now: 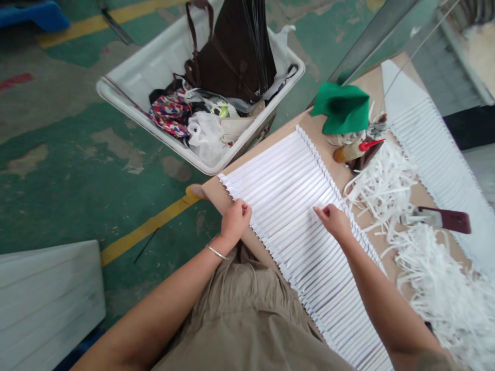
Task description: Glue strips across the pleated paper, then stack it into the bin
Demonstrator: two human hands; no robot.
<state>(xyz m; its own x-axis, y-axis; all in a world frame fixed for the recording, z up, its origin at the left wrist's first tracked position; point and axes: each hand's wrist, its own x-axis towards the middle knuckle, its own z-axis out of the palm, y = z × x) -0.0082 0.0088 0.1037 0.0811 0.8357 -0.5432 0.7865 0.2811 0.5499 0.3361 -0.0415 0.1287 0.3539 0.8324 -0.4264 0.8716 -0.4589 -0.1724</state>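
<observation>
Dozens of white strips (pixel 286 181) lie ranked in order on the brown table (pixel 216 196), my left hand (pixel 234 225) curled nearly closed above its near edge, my right hand (pixel 335 222) pinched farther over it, both holds indeterminable, any remainder unverifiable.

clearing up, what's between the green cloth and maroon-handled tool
Head view: a red-tipped bottle, a dark brown piece and loose white strips lie between the green cloth and the tool.
</observation>
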